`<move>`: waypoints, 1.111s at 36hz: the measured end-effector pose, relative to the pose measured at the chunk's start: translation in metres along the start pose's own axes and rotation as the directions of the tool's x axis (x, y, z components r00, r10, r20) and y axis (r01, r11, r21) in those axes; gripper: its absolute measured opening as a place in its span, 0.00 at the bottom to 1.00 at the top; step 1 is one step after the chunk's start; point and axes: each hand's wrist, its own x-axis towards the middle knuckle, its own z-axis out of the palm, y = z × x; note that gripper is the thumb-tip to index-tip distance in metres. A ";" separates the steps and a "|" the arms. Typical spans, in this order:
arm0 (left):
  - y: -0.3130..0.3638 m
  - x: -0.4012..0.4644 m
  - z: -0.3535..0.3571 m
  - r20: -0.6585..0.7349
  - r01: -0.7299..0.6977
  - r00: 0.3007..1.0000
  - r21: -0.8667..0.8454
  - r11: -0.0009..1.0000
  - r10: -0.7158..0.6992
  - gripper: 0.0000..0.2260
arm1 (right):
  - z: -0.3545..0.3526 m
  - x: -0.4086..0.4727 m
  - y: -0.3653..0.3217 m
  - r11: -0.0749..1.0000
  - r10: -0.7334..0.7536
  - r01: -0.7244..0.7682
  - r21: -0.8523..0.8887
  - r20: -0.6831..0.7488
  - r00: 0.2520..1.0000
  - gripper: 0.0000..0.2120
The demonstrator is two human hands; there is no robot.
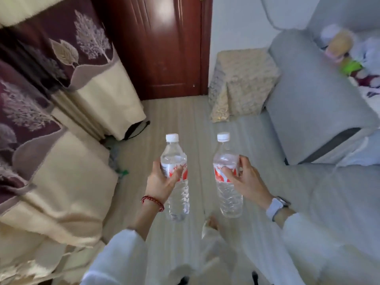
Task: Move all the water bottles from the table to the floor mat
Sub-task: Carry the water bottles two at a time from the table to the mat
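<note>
I hold two clear plastic water bottles with white caps and red-and-white labels, both upright in the air above the floor. My left hand grips the left bottle around its label. My right hand grips the right bottle at the same height. The bottles are a hand's width apart. Below them runs a pale striped floor covering, which may be the floor mat. No table shows in the view.
Sofas with cream and maroon leaf-patterned covers line the left. A grey sofa stands right, with toys on it. A covered stool and a dark red door are ahead. My foot shows below.
</note>
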 end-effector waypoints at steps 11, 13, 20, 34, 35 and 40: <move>0.116 0.236 0.099 0.090 -0.019 0.996 -0.095 0.995 0.028 0.23 | -0.089 0.232 -0.010 0.996 0.076 -0.069 0.056 -0.139 0.987 0.22; 0.130 0.283 0.118 0.106 -0.030 0.994 -0.089 0.996 0.039 0.24 | -0.097 0.280 -0.010 0.997 0.070 -0.064 0.042 -0.143 0.987 0.23; 0.178 0.446 0.179 0.173 0.029 0.985 -0.112 0.993 -0.009 0.25 | -0.134 0.454 -0.024 0.991 0.127 -0.118 0.070 -0.141 0.982 0.20; 0.281 0.697 0.330 0.215 0.102 0.974 -0.118 0.988 -0.075 0.26 | -0.230 0.747 -0.010 0.969 0.205 -0.186 0.159 -0.111 0.972 0.27; 0.282 0.714 0.344 0.215 0.112 0.973 -0.112 0.987 -0.086 0.27 | -0.236 0.769 -0.004 0.969 0.208 -0.193 0.155 -0.089 0.974 0.28; 0.290 0.794 0.414 0.202 0.162 0.969 -0.090 0.983 -0.141 0.31 | -0.253 0.876 0.032 0.967 0.228 -0.226 0.119 -0.003 0.974 0.33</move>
